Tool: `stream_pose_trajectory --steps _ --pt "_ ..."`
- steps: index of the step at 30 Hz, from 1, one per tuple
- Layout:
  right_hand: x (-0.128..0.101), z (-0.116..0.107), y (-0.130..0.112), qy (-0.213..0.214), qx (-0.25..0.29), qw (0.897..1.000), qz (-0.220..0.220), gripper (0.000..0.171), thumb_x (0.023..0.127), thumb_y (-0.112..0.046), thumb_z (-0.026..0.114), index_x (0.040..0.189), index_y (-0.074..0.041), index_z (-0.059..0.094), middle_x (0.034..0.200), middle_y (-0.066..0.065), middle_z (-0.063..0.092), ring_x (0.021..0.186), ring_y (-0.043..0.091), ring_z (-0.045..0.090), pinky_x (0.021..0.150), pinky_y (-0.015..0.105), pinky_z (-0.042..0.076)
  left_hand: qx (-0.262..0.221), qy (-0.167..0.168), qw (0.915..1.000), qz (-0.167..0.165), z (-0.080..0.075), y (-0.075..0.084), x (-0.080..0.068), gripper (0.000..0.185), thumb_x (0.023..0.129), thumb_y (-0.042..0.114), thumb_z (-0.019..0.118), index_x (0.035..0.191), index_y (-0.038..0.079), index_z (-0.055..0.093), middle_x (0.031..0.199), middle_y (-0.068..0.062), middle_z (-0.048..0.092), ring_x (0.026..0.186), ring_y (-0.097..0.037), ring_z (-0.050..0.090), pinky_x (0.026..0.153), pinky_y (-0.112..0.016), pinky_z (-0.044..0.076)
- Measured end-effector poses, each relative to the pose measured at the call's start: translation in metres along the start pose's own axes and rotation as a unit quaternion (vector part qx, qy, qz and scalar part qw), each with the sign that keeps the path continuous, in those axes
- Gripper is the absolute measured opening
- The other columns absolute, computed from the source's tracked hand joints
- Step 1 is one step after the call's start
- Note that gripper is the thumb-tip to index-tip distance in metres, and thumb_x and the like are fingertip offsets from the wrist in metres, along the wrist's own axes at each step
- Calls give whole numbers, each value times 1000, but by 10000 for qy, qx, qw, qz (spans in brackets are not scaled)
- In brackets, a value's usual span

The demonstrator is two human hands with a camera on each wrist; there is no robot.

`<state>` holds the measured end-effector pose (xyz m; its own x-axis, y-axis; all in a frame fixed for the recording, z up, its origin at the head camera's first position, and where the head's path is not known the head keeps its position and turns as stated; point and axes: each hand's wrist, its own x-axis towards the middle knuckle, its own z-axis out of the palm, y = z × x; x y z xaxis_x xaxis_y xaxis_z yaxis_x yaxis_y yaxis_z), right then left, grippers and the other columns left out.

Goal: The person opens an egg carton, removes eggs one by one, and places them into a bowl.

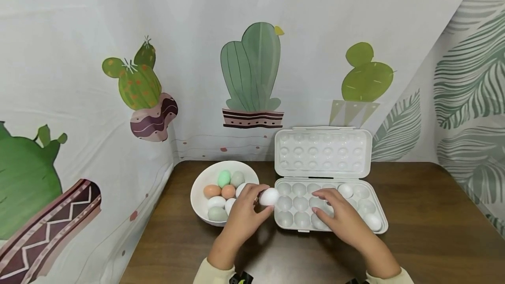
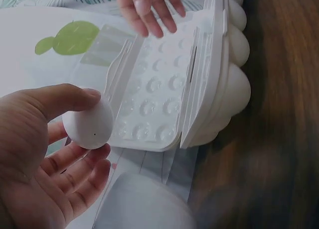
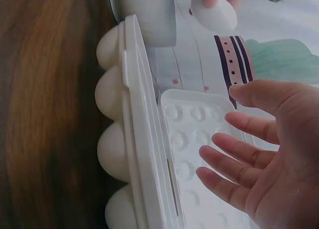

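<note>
A white egg (image 1: pixel 269 197) is pinched between the thumb and fingers of my left hand (image 1: pixel 245 209), between the bowl and the egg box. In the left wrist view that egg (image 2: pixel 88 120) shows a small dark dot. My right hand (image 1: pixel 342 216) hovers over the white plastic egg box (image 1: pixel 303 228), fingers spread and holding nothing; the right wrist view shows the same hand (image 3: pixel 269 154) with its fingers apart. The box's lid (image 1: pixel 323 152) stands raised at the back. White eggs sit in its right part, one at the back (image 1: pixel 345 190) and one at the front corner (image 1: pixel 372 221). My right hand hides some cups.
Left of the box, a white bowl (image 1: pixel 196 207) holds several eggs, among them a green egg (image 1: pixel 224 178), a brown egg (image 1: pixel 212 191) and a grey-green egg (image 1: pixel 217 214). Both containers stand on a dark wooden table (image 1: pixel 418 231). A cactus-printed cloth (image 1: pixel 189 78) hangs behind.
</note>
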<state>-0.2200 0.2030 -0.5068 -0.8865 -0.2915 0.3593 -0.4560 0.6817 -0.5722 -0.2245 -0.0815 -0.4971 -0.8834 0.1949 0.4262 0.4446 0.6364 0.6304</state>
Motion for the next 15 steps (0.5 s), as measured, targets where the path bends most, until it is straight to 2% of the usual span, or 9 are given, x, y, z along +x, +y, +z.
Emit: stream_pose_trajectory --steps 8,15 --pt "2 -8 7 189 -102 9998 55 35 93 -17 72 127 -11 64 124 1 64 109 25 65 91 45 54 -31 202 9995 -243 -13 -11 2 49 82 19 83 127 15 65 113 -1 62 99 -14 61 83 -34 56" --pt "1 -15 12 361 -65 9993 99 32 94 -16 71 125 -12 65 121 3 66 109 27 66 89 48 55 82 304 9981 -525 -21 -19 3 47 81 19 84 125 16 66 111 0 62 100 -14 59 83 -35 55"
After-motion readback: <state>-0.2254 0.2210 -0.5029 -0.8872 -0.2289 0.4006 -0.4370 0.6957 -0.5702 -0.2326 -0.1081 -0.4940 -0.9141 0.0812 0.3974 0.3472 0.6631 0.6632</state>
